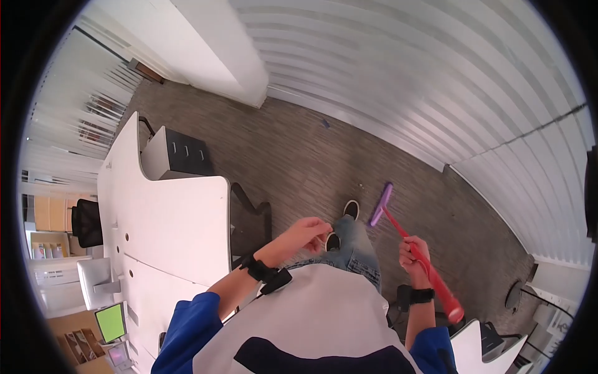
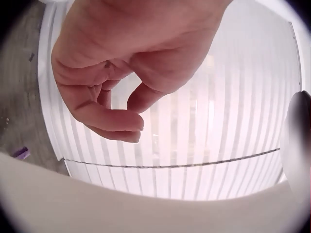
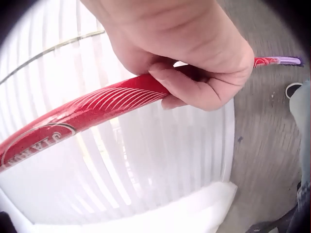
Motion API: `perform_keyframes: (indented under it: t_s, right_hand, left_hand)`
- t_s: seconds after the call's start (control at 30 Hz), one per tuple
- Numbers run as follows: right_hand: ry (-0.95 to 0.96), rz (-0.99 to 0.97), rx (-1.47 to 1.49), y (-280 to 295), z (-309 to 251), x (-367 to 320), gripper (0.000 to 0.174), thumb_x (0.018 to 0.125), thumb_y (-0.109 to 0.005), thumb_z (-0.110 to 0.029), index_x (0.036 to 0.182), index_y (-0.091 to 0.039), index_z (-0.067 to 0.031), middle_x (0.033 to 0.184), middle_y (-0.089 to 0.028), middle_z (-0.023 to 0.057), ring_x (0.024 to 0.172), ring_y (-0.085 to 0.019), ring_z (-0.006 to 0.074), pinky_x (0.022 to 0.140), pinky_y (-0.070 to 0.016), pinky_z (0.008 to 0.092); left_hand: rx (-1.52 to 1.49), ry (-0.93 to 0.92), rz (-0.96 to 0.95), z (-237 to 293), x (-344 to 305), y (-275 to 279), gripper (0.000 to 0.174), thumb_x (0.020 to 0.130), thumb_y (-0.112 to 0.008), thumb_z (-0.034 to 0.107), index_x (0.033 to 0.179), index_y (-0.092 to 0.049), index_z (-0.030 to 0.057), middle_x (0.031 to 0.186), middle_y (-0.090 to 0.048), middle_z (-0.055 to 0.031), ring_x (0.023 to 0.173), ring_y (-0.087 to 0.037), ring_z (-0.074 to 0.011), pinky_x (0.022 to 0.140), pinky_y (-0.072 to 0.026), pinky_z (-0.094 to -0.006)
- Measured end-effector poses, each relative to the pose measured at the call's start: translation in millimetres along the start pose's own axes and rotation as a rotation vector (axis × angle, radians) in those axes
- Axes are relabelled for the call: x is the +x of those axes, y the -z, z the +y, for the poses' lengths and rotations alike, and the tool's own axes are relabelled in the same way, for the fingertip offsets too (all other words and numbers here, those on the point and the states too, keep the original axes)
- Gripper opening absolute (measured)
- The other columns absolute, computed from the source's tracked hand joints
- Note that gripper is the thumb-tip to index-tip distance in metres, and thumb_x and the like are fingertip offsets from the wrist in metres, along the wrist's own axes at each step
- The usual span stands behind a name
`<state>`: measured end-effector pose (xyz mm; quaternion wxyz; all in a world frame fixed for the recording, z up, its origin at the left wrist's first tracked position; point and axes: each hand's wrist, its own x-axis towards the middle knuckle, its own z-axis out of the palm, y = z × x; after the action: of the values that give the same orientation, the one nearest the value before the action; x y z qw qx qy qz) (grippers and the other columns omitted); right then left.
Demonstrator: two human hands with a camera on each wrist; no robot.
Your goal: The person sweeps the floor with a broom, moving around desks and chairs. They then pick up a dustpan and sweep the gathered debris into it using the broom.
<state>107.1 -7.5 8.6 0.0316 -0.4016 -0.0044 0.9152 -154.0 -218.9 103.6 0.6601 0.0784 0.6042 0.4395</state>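
Note:
My right hand (image 1: 413, 254) grips the red handle of a broom (image 1: 440, 288). Its thumb and fingers curl round the shaft, as the right wrist view also shows. White curved lines and lettering mark the red handle (image 3: 104, 107) there. The broom slants down and away, with its purple head (image 1: 380, 206) at the floor ahead of my shoes. My left hand (image 1: 304, 234) hangs in front of my body with nothing in it. In the left wrist view the fingers (image 2: 112, 119) of that hand are loosely bent, the thumb near the fingertips.
A small blue piece (image 1: 326, 124) lies on the grey floor (image 1: 293, 149) near the wall, and tiny pale bits (image 1: 360, 185) lie near the broom head. To the left stand a white desk (image 1: 187, 212) and a drawer cabinet (image 1: 187, 153). A ribbed translucent wall (image 1: 398, 81) runs along the far side.

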Motion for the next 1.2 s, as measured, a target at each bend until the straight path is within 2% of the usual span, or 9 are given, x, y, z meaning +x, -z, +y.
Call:
perform_keyframes:
  t_s: [0.27,0.37,0.47,0.53,0.57,0.63,0.87,1.13,1.2]
  right_hand:
    - [-0.093,-0.092,-0.220,-131,-6,48,0.012,0.082,-0.045,-0.015,0.071,-0.045,-0.0096,0.051,-0.040,-0.0017,0.034,-0.033,0.0093,0.029,-0.0283,0.0231]
    - [-0.177,-0.128,-0.313,-181,-15,55,0.012,0.083,-0.044,-0.016,0.072,-0.045,-0.0099,0.050,-0.040,-0.0020,0.035,-0.034,0.0091,0.030,-0.0297,0.0232]
    - [-0.268,-0.142,-0.306,-210,-18,67,0.009,0.082,-0.044,-0.015,0.075,-0.044,-0.0092,0.052,-0.041,-0.0018,0.037,-0.035,0.0089,0.032,-0.0306,0.0226]
    - [-0.286,-0.141,-0.392,-230,-19,69,0.007,0.080,-0.048,-0.015,0.082,-0.044,-0.0097,0.052,-0.043,-0.0024,0.040,-0.038,0.0083,0.035,-0.0302,0.0201]
    - [-0.293,-0.168,-0.396,-238,-25,71,0.009,0.080,-0.048,-0.014,0.083,-0.043,-0.0068,0.052,-0.043,-0.0005,0.042,-0.039,0.0088,0.036,-0.0299,0.0209]
    - [-0.262,-0.116,-0.446,-260,-39,73,0.009,0.080,-0.046,-0.013,0.085,-0.045,-0.0054,0.053,-0.044,0.0004,0.040,-0.037,0.0089,0.036,-0.0300,0.0212]
    - [-0.207,0.050,-0.541,-328,-79,139,0.030,0.082,-0.046,-0.013,0.104,-0.048,0.0071,0.057,-0.049,0.0060,0.037,-0.039,0.0090,0.036,-0.0344,0.0218]
    - [-0.145,0.121,-0.177,-352,-70,298,0.038,0.085,-0.046,-0.018,0.114,-0.043,0.0068,0.056,-0.044,0.0003,0.035,-0.039,0.0079,0.033,-0.0344,0.0214]
    - [-0.137,0.154,-0.095,-357,-70,327,0.038,0.086,-0.045,-0.017,0.115,-0.042,0.0065,0.054,-0.042,-0.0011,0.033,-0.037,0.0071,0.031,-0.0336,0.0209]
  left_hand:
    - [-0.257,0.106,0.131,26,108,26,0.031,0.084,-0.055,0.031,0.095,-0.052,0.0021,0.080,-0.053,-0.0048,0.072,-0.054,-0.0137,0.064,-0.0470,-0.0236]
    - [-0.386,0.261,0.177,54,149,25,0.035,0.083,-0.055,0.035,0.095,-0.051,0.0019,0.082,-0.053,-0.0078,0.075,-0.055,-0.0187,0.068,-0.0478,-0.0273]
    - [-0.656,0.231,-0.035,61,208,44,0.035,0.083,-0.055,0.031,0.094,-0.048,-0.0015,0.077,-0.053,-0.0111,0.073,-0.055,-0.0215,0.065,-0.0469,-0.0309]
    - [-0.723,-0.013,0.082,49,248,70,0.024,0.082,-0.052,0.019,0.085,-0.045,-0.0039,0.076,-0.051,-0.0155,0.070,-0.056,-0.0245,0.063,-0.0494,-0.0359]
    - [-0.731,-0.001,0.077,47,257,77,0.024,0.082,-0.052,0.019,0.085,-0.045,-0.0039,0.076,-0.051,-0.0155,0.070,-0.056,-0.0245,0.063,-0.0494,-0.0359]
    - [-0.482,-0.009,0.366,65,272,92,0.012,0.079,-0.042,0.005,0.076,-0.047,-0.0055,0.065,-0.052,-0.0168,0.059,-0.056,-0.0266,0.053,-0.0467,-0.0370]
    - [-0.414,0.146,0.516,97,360,205,0.014,0.077,-0.042,0.004,0.068,-0.046,-0.0046,0.056,-0.051,-0.0158,0.048,-0.052,-0.0255,0.044,-0.0408,-0.0356]
    - [-0.301,0.151,0.456,110,491,329,0.015,0.078,-0.040,0.002,0.064,-0.044,-0.0042,0.050,-0.046,-0.0140,0.043,-0.048,-0.0253,0.040,-0.0383,-0.0366]
    - [-0.389,0.127,0.482,114,518,338,0.013,0.077,-0.041,0.003,0.065,-0.044,-0.0015,0.046,-0.047,-0.0149,0.034,-0.045,-0.0243,0.031,-0.0332,-0.0351]
